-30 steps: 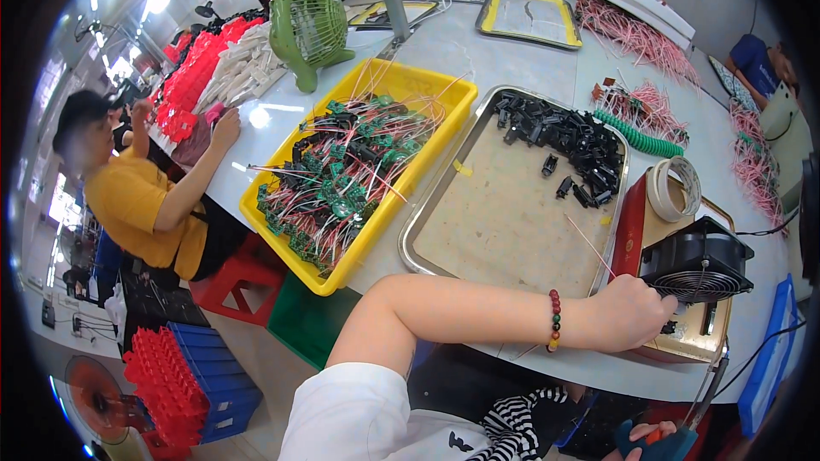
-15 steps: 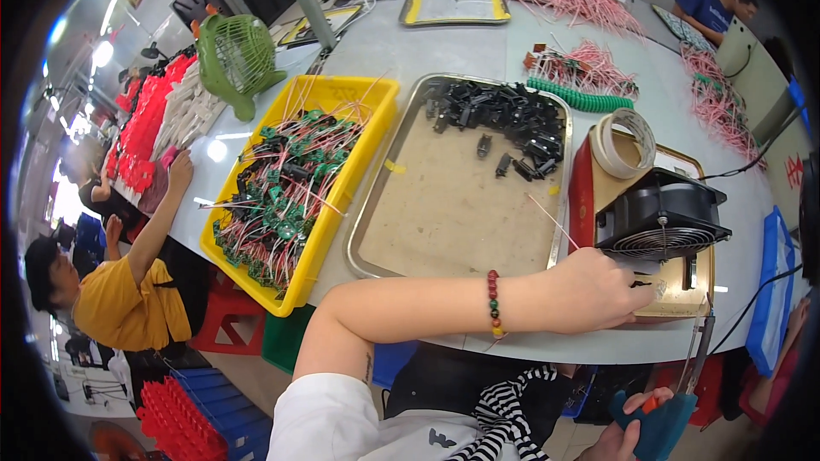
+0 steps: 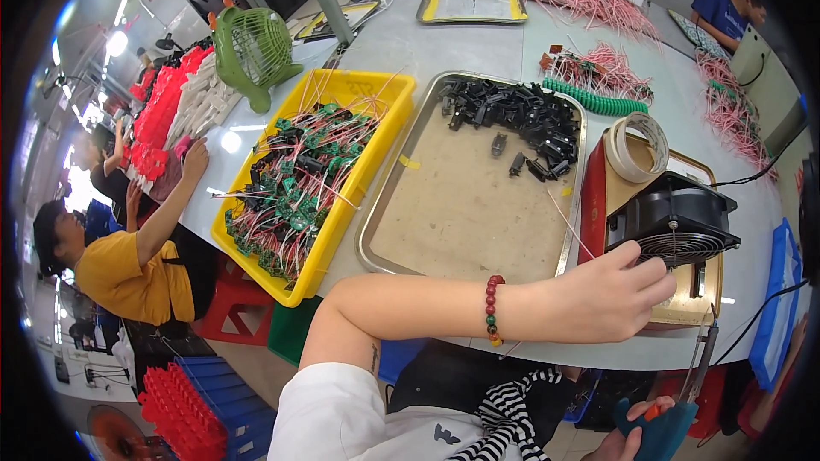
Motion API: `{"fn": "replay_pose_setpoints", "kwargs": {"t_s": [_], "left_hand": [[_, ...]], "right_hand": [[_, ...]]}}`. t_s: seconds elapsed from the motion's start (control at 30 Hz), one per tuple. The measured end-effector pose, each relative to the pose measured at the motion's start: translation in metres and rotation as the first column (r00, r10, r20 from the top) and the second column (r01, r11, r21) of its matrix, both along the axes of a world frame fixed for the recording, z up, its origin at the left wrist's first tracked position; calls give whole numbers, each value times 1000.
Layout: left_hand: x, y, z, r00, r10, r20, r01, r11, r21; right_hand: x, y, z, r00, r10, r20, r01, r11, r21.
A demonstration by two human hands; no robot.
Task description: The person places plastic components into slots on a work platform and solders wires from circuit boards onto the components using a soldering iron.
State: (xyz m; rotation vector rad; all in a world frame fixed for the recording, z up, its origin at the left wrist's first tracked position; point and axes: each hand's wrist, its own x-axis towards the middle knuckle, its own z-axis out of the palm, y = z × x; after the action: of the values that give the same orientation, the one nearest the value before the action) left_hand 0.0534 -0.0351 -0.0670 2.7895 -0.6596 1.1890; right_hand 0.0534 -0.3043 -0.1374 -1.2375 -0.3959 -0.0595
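Note:
My left hand (image 3: 611, 290) reaches across to the right, fingers curled in a pinch beside the black fan (image 3: 679, 212). What they grip is hidden behind the hand, though a thin pink-and-white wire (image 3: 571, 224) sticks up from behind it. Low on the right, my right hand (image 3: 628, 440) is closed round the teal handle of a soldering gun (image 3: 670, 431) with an orange trigger. Its metal shaft points upward to the table's front edge, below the brass-coloured plate (image 3: 713, 277) the fan stands on.
A metal tray (image 3: 453, 222) holds several black plastic parts (image 3: 547, 124). Left of it, a yellow bin (image 3: 397, 102) is full of wired green boards. Tape rolls (image 3: 636, 147) sit on a red box (image 3: 591, 196). A green fan (image 3: 252, 51) and a co-worker in yellow (image 3: 132, 282) are leftward.
My left hand has lifted slightly, its fingers moving up and right toward the fan. The right hand keeps hold of the soldering gun. The whole view has shifted a little.

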Motion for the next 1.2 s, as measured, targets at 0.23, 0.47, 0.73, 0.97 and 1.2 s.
{"fn": "replay_pose_setpoints", "kwargs": {"t_s": [0.23, 0.47, 0.73, 0.97, 1.2], "left_hand": [[-9, -13, -16, 986, 91, -137, -100, 993, -61], [-3, -1, -14, 978, -56, -202, -7, 954, -299], [0, 2, -13, 976, -31, -217, -31, 961, -276], [7, 3, -17, 977, -70, -201, -5, 936, -353], [7, 7, -20, 958, -56, -280, -59, 921, -386]], "right_hand": [[0, 6, 9, 999, -5, 48, 7, 1000, -28], [-3, -1, 11, 977, 49, 207, 42, 911, -410], [0, -10, -1, 985, -86, 151, 144, 885, -442], [-1, -4, 12, 980, -116, 159, 178, 868, -464], [0, -2, 7, 997, -80, 16, 80, 935, -345]]}}
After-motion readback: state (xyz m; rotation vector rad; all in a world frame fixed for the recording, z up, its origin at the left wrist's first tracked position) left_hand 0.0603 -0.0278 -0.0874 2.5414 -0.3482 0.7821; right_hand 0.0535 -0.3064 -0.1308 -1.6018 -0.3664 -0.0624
